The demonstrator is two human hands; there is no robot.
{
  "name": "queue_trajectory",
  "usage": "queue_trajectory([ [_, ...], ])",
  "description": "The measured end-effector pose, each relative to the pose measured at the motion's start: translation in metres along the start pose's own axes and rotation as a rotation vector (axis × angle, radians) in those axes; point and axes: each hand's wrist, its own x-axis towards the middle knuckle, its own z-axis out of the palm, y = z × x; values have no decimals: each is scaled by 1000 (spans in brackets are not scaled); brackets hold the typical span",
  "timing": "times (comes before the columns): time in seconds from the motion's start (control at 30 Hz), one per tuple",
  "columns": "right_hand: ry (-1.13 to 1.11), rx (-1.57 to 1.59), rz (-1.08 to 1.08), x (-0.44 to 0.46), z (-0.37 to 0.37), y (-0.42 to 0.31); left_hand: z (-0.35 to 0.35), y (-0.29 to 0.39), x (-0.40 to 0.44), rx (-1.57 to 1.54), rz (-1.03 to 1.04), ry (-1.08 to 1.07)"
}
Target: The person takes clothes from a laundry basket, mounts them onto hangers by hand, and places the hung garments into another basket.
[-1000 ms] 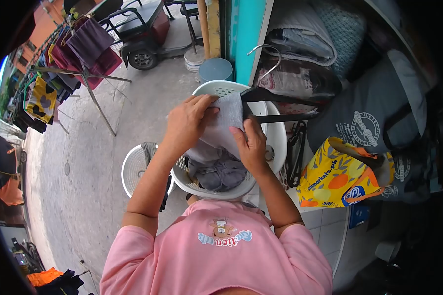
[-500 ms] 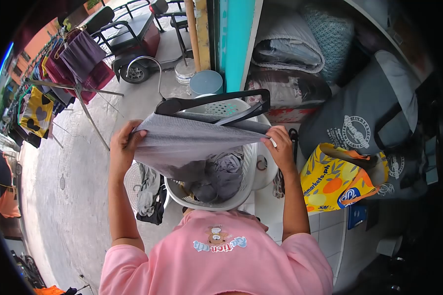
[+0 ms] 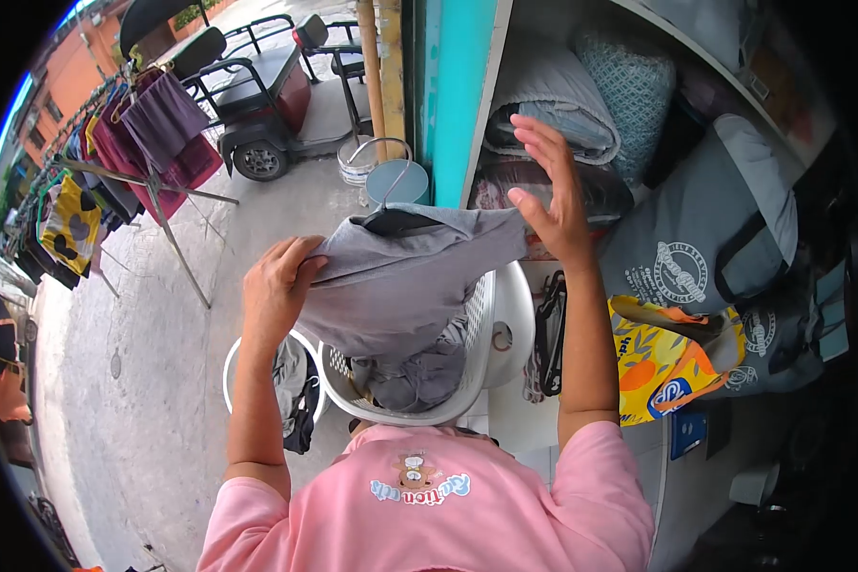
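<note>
A grey shirt (image 3: 391, 296) hangs spread over a black hanger (image 3: 396, 221), whose metal hook rises above the neckline. Most of the hanger is hidden inside the cloth. My left hand (image 3: 281, 286) pinches the shirt's left shoulder between thumb and fingers. Off the opposite shoulder, my right hand (image 3: 555, 205) is raised with fingers stretched apart and nothing in them. Below the shirt is a white laundry basket (image 3: 484, 357) with dark grey clothes (image 3: 415, 377) in it.
At the left, a white bucket (image 3: 231, 377) holds more clothes, and a drying rack (image 3: 167, 234) carries garments. Black hangers (image 3: 550, 329) lie right of the basket. A yellow bag (image 3: 639, 357) and a large grey bag (image 3: 629, 257) stand farther right.
The hanger's body has gone from lying outside the shirt to mostly inside it. My right hand has let go of the cloth and risen. My left hand has moved slightly right.
</note>
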Motion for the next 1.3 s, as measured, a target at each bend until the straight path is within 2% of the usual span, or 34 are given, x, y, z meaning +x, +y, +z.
queue_trajectory([
  [0.03,28,7,103,-2,1,6,3,-2,-3,-6,-35,18],
  [0.07,27,8,85,-11,5,16,4,-4,-6,-10,-73,32],
  [0.13,-429,-71,286,-36,12,36,6,-4,-12,-74,-163,22],
  [0.2,-386,-41,308,-42,14,40,7,-3,-19,-103,-158,-34],
  [0.23,-341,-13,343,-45,15,42,3,-8,-20,-254,-215,-219],
  [0.27,-353,5,339,-47,15,43,-3,-12,-19,-246,-236,-216],
  [0.33,-295,74,307,-50,11,43,-18,-20,-17,-884,-437,-646],
  [0.37,-286,90,300,-51,9,41,-15,-31,-17,-895,-401,-776],
  [0.4,-276,106,295,-53,8,41,-3,-43,-27,-896,-429,-763],
  [0.47,-275,130,300,-59,6,46,24,-61,-42,-743,-361,-906],
  [0.5,-267,127,317,-62,4,47,30,-52,-47,-844,-329,-835],
  [0.6,-256,144,358,-73,-3,52,49,-48,-57,-1026,-383,-874],
  [0.63,-268,125,367,-75,-6,53,52,-48,-58,-1061,-414,-776],
  [0.67,-279,106,377,-77,-9,52,49,-47,-56,-1061,-419,-774],
  [0.73,-310,41,388,-78,-13,49,42,-49,-48,-703,-456,-303],
  [0.83,-296,-68,424,-81,-11,44,30,-69,-34,-627,-350,143],
  [0.87,-256,-112,455,-81,-10,43,23,-71,-29,-623,-345,149],
  [0.93,-200,-130,473,-79,-7,37,7,-71,-21,-719,-352,332],
  [1.0,-143,-148,490,-79,-5,33,-3,-72,-20,-642,-349,342],
  [1.07,-64,-104,478,-81,0,32,-3,-75,-25,-183,-293,286],
  [1.1,-64,-97,472,-81,3,31,-2,-78,-28,-58,-234,278],
  [1.17,4,4,479,-78,10,30,-2,-86,-30,-20,-291,325],
  [1.27,7,-22,465,-66,22,24,-10,-86,-27,39,-403,387],
  [1.3,-6,-19,468,-60,26,21,-17,-80,-21,263,-206,514],
])
